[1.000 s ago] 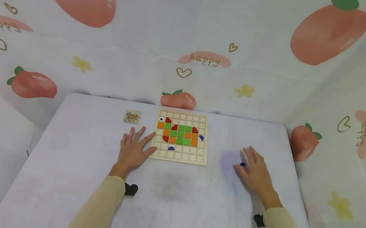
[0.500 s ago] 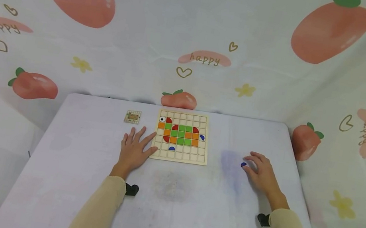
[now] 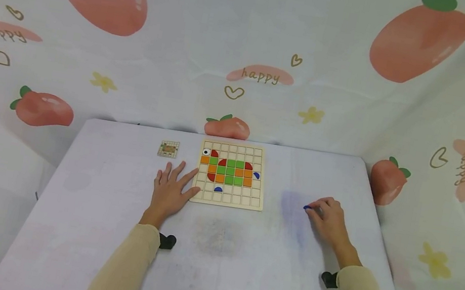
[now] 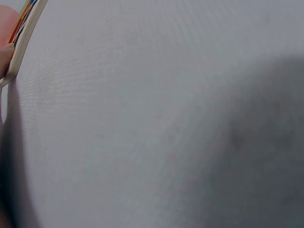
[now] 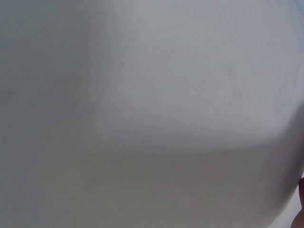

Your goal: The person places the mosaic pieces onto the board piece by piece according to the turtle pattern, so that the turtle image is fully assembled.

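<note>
A pale wooden grid board [image 3: 227, 198] lies at the back middle of the table in the head view, with green, orange and red tiles, an eye tile [image 3: 206, 152] and two blue half-round tiles set on it. My left hand [image 3: 169, 195] rests with spread fingers at the board's left edge, thumb and index finger on the rim. To the right of the board, my right hand [image 3: 332, 224] pinches a small blue half-round tile [image 3: 307, 207] between thumb and fingers, close over the table. The left wrist view catches only the board's corner [image 4: 21, 50] and a fingertip.
A small pattern card [image 3: 168, 148] lies left of the board, just beyond the left fingertips. A white cloth covers the table [image 3: 239, 269], with a faint blue stain under the right hand's side. A fruit-printed curtain [image 3: 174, 53] stands behind and at both sides.
The right hand drew back a little from over the blue half-round tile, then closed thumb and fingers on it and tipped it up. My left hand and the board have stayed in place.
</note>
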The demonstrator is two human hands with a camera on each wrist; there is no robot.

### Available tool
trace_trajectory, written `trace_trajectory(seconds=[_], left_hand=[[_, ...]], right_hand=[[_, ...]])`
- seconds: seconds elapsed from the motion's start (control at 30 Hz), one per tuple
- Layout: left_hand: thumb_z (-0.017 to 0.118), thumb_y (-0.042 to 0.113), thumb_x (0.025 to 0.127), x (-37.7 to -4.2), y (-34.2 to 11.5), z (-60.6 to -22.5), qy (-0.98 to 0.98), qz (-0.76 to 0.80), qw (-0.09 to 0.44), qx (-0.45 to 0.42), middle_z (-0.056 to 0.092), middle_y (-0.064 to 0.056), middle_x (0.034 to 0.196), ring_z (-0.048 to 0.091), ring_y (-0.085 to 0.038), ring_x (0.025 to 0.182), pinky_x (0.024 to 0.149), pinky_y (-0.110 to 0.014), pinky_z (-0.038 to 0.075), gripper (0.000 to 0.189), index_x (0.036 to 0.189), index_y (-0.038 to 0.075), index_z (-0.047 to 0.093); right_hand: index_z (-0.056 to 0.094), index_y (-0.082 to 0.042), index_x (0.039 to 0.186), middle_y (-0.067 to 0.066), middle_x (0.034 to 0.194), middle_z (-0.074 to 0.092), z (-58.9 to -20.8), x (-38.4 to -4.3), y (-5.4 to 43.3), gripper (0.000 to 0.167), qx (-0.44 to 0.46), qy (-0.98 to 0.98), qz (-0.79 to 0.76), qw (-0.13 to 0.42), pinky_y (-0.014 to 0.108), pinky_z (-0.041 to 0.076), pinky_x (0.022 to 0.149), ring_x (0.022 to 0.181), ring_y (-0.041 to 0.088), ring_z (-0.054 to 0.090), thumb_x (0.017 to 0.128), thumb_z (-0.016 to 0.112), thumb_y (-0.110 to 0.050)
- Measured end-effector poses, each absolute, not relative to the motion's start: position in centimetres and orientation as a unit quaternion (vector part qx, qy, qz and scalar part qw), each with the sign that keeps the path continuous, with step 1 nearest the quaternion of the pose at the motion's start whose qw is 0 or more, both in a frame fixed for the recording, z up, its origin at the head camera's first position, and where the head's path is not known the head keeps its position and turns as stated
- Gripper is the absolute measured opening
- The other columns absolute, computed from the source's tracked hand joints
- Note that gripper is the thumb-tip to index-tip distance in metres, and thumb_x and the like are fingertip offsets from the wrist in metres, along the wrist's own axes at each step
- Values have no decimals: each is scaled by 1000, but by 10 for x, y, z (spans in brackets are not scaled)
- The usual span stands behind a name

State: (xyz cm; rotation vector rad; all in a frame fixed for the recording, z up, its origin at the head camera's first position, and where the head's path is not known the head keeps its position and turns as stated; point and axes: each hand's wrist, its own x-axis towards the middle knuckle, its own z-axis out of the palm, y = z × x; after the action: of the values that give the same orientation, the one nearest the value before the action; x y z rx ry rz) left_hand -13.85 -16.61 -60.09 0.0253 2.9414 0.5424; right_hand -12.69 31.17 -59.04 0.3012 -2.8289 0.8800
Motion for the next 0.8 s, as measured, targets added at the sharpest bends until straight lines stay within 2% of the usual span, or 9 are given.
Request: trace_trajectory(seconds=[0.17,0.53,0.8], left_hand=[[43,72,97,-138,-166,-600,980,184,75,9,14,-3,174,-4,-40,161,126,-66,0,67,158,46,32],[43,72,97,-138,-166,-600,980,181,79,13,13,-3,174,-5,-40,161,126,-66,0,68,158,45,32],[41,73,97,-138,-166,-599,981,177,83,12,12,-2,174,-5,-39,161,127,-65,-1,68,158,46,30]], right_hand=[[74,0,94,16,100,63,-590,-132,297,13,88,-945,305,81,47,36,88,100,36,53,86,80,-9],[72,-4,100,9,105,60,-588,-146,246,17,87,-940,329,16,42,46,91,105,26,52,89,79,-16],[72,-10,100,3,105,58,-582,-155,193,15,117,-930,348,-20,33,46,85,97,18,50,90,78,-20]])
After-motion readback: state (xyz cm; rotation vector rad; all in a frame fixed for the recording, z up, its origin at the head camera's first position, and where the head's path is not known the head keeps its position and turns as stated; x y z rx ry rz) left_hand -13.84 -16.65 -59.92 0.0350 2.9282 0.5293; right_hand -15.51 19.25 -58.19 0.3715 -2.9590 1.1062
